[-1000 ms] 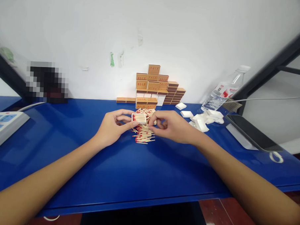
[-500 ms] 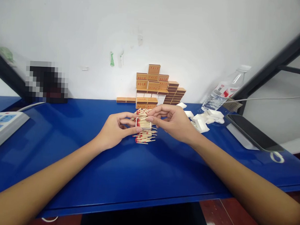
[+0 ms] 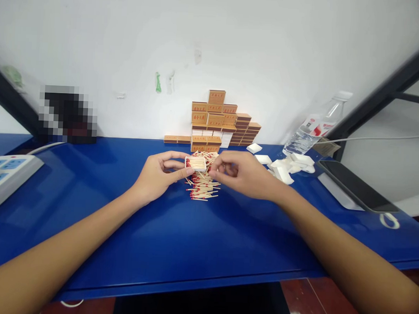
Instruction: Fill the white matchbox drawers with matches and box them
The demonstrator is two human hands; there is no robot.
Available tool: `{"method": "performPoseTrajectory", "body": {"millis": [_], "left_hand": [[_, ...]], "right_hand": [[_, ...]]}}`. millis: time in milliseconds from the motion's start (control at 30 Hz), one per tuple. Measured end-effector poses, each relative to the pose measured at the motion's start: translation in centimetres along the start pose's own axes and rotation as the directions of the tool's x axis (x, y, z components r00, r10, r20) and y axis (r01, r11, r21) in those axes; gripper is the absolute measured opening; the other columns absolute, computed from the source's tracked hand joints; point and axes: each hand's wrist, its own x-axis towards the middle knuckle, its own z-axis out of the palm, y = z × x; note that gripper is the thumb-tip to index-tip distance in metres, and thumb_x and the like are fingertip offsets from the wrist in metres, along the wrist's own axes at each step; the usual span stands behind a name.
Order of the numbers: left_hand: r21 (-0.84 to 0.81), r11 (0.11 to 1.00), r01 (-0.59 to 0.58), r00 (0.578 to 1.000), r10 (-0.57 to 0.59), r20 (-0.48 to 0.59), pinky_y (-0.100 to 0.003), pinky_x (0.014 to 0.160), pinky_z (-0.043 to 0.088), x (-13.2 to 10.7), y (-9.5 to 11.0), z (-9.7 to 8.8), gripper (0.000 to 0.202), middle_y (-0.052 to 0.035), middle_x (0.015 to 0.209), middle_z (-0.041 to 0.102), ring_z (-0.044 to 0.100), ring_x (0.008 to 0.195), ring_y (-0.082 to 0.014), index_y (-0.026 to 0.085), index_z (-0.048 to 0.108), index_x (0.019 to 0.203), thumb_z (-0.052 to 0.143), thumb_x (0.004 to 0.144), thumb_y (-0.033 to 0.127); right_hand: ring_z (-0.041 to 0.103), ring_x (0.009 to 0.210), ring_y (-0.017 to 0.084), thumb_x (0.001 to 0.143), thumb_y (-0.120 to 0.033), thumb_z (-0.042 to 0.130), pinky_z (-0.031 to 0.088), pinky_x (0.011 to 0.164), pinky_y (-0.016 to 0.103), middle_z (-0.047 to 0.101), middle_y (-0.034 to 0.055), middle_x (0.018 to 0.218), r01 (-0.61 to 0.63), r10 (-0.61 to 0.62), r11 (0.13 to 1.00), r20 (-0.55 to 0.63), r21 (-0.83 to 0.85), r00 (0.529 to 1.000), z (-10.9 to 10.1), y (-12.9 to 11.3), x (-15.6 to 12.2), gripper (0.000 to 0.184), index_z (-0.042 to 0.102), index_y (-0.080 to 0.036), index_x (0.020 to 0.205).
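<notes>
My left hand (image 3: 156, 175) pinches a small white matchbox tray (image 3: 202, 168) by its left end, thumb below and fingers above. Red-tipped matches (image 3: 196, 163) lie side by side inside it, heads to the left. Beneath and around the tray spreads a loose pile of matches (image 3: 204, 192) on the blue table. To the right of the tray, apart from it, is my right hand (image 3: 243, 174), thumb and fingertips drawn together at the edge of the pile. What those fingertips hold, if anything, is too small to make out.
Brown matchboxes (image 3: 215, 119) are stacked against the wall behind the pile. Several white empty trays (image 3: 281, 174) lie to the right, near a water bottle (image 3: 310, 129) and a phone (image 3: 359, 184). A power strip (image 3: 12, 178) sits at the left on the blue table (image 3: 191, 249).
My left hand has raised the tray off the pile and slightly to the left. My right hand's fingers have drawn away from the tray to its right side.
</notes>
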Motion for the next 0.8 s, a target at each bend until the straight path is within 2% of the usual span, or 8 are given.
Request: {"method": "performPoseTrajectory", "body": {"millis": [67, 133, 200, 267, 333, 467, 700, 800], "left_hand": [[0.011, 1.0, -0.007, 1.0, 0.007, 0.009, -0.026, 0.066, 0.054, 0.1, -0.1, -0.2, 0.044, -0.0051, 0.085, 0.083, 0.071, 0.071, -0.0153, 0.016, 0.075, 0.116, 0.088, 0.079, 0.036], [0.021, 1.0, -0.018, 1.0, 0.018, 0.001, -0.026, 0.065, 0.053, 0.2, -0.3, -0.3, 0.045, -0.0064, 0.09, 0.084, 0.072, 0.073, -0.0159, 0.016, 0.075, 0.117, 0.088, 0.08, 0.037], [0.017, 1.0, -0.021, 1.0, 0.021, -0.013, -0.026, 0.066, 0.053, 0.2, -0.4, -0.4, 0.046, -0.0078, 0.096, 0.084, 0.074, 0.077, -0.0168, 0.016, 0.074, 0.118, 0.088, 0.08, 0.038], [0.012, 1.0, -0.004, 1.0, 0.004, -0.013, -0.026, 0.066, 0.054, 0.2, -0.4, -0.3, 0.046, -0.0086, 0.099, 0.084, 0.075, 0.079, -0.0177, 0.016, 0.074, 0.118, 0.088, 0.079, 0.037], [0.018, 1.0, 0.017, 1.0, -0.017, -0.001, -0.027, 0.066, 0.054, 0.1, -0.3, -0.2, 0.047, -0.0087, 0.097, 0.084, 0.075, 0.078, -0.0177, 0.016, 0.074, 0.118, 0.088, 0.079, 0.037], [0.034, 0.999, 0.016, 1.0, -0.016, 0.004, -0.028, 0.066, 0.054, 0.0, -0.2, -0.1, 0.048, -0.008, 0.093, 0.084, 0.073, 0.072, -0.0167, 0.016, 0.074, 0.117, 0.088, 0.077, 0.038], [0.046, 0.999, 0.022, 1.0, -0.023, 0.005, -0.03, 0.068, 0.053, 0.0, -0.1, 0.0, 0.052, -0.0085, 0.093, 0.084, 0.073, 0.074, -0.0181, 0.015, 0.074, 0.118, 0.088, 0.077, 0.042], [0.078, 0.997, 0.002, 1.0, -0.003, 0.005, -0.031, 0.07, 0.054, 0.0, -0.2, -0.1, 0.049, -0.0078, 0.091, 0.084, 0.073, 0.075, -0.0188, 0.016, 0.074, 0.116, 0.088, 0.077, 0.042]], "right_hand": [[0.054, 0.065, 0.012, 0.091, -0.03, 0.073, 0.04, 0.062, 0.028, 0.065, -0.0011, 0.075, -0.017, 0.023, 1.0, 0.259, -0.023, 0.966, -0.7, 0.1, -0.2, 0.01, 0.075, -0.02, 0.091], [0.056, 0.068, 0.013, 0.089, -0.031, 0.076, 0.041, 0.062, 0.027, 0.067, -0.0004, 0.079, -0.031, 0.046, 0.998, 0.376, -0.046, 0.925, -0.9, 0.2, -0.3, 0.014, 0.076, -0.019, 0.097], [0.057, 0.071, 0.014, 0.088, -0.031, 0.078, 0.042, 0.063, 0.027, 0.067, 0.0007, 0.082, -0.035, 0.057, 0.997, 0.379, -0.064, 0.923, -0.8, 0.4, -0.3, 0.018, 0.075, -0.018, 0.1], [0.058, 0.072, 0.014, 0.088, -0.03, 0.078, 0.042, 0.064, 0.027, 0.068, 0.001, 0.083, -0.033, 0.057, 0.997, 0.392, -0.068, 0.918, -0.4, 0.5, -0.3, 0.015, 0.075, -0.018, 0.097], [0.057, 0.07, 0.013, 0.091, -0.028, 0.075, 0.042, 0.062, 0.026, 0.067, 0.0002, 0.08, -0.047, 0.071, 0.997, 0.418, -0.067, 0.906, 0.0, 0.5, -0.3, 0.01, 0.073, -0.018, 0.091], [0.054, 0.064, 0.012, 0.094, -0.029, 0.07, 0.039, 0.059, 0.026, 0.066, -0.0005, 0.077, -0.088, 0.125, 0.991, 0.429, -0.105, 0.895, 0.2, 0.4, -0.4, 0.013, 0.07, -0.018, 0.087], [0.054, 0.064, 0.013, 0.096, -0.027, 0.065, 0.039, 0.059, 0.027, 0.066, 0.0007, 0.078, -0.113, 0.164, 0.984, 0.446, -0.138, 0.88, -0.7, 0.5, -0.6, 0.011, 0.068, -0.018, 0.089], [0.053, 0.064, 0.013, 0.096, -0.026, 0.065, 0.038, 0.059, 0.027, 0.064, 0.0001, 0.077, -0.106, 0.153, 0.985, 0.42, -0.135, 0.894, -1.2, 0.6, -0.5, 0.012, 0.067, -0.019, 0.087]]}}
